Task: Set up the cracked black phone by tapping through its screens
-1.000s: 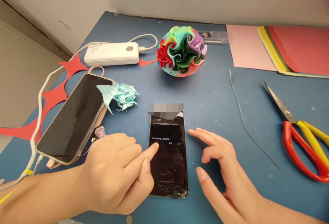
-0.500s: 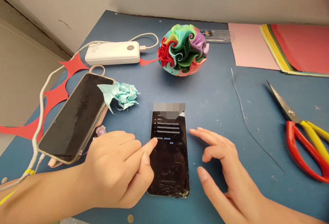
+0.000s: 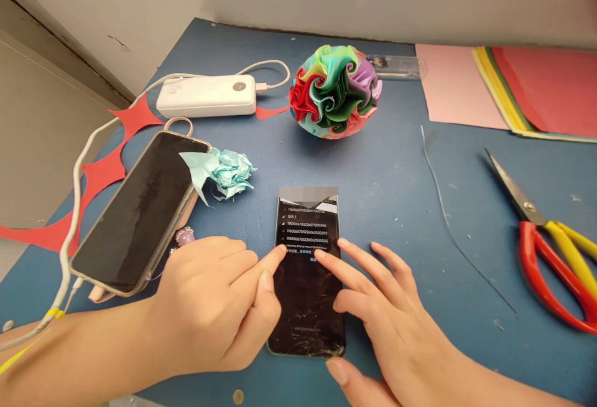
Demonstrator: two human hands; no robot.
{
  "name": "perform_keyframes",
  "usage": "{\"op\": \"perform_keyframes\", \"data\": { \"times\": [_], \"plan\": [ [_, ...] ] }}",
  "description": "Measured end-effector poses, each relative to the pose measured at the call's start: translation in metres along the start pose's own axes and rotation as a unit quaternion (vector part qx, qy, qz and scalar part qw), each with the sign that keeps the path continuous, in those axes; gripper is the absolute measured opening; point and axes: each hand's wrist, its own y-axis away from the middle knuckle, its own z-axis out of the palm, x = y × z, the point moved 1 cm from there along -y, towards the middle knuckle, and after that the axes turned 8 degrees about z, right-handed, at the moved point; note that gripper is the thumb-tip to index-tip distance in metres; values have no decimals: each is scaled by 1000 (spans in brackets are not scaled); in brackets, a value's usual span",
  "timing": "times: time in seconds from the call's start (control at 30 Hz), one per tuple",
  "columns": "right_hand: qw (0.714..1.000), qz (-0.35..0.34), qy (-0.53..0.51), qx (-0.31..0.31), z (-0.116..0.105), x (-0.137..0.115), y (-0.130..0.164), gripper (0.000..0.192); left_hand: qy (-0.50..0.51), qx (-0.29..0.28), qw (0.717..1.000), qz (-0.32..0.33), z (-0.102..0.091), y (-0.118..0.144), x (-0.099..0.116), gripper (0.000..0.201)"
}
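Note:
A smartphone (image 3: 308, 307) with a cracked lower screen lies flat on the blue table, showing a list of network-like names; its top is blurred out. At its left edge my left hand (image 3: 219, 307) has the index finger stretched to the screen, the other fingers curled in with nothing visible in them. My right hand (image 3: 392, 313) reaches over the phone's right side with fingers spread. Its index fingertip is at the small blue text on the screen, and its thumb hangs near the bottom right corner. Whether either fingertip presses the glass I cannot tell.
A second phone (image 3: 140, 214) on a charging cable lies left, beside crumpled light-blue paper (image 3: 231, 173) and red paper scraps (image 3: 105, 170). Behind are a white power bank (image 3: 205, 97) and a colourful paper ball (image 3: 336, 93). Right: a thin wire (image 3: 438, 195), scissors (image 3: 532, 214), coloured paper sheets (image 3: 550, 89).
My right hand has moved left, from beside the phone to over its screen. The list on the screen has shifted and shows another entry. My left hand stays nearly where it was.

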Motion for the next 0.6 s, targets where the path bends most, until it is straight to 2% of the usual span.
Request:
{"op": "perform_keyframes", "data": {
  "times": [0.17, 0.43, 0.5, 0.6],
  "plan": [
    [999, -25, 19, -21, 1, 1, -7, 32, 11, 8, 1000, 0, -3, -1, 1, 22],
    [999, -20, 11, 27, 2, -1, -7, 31, 35, -4, 999, -21, 2, 9, 3, 24],
    [998, -10, 0, 60, -1, -1, -5, 30, 48, 11, 998, -29, 2, 11, 12, 25],
    [996, 16, -19, 88, -3, 0, -4, 26, 45, 58, 994, -84, -4, 7, 26, 32]
  ]
}}
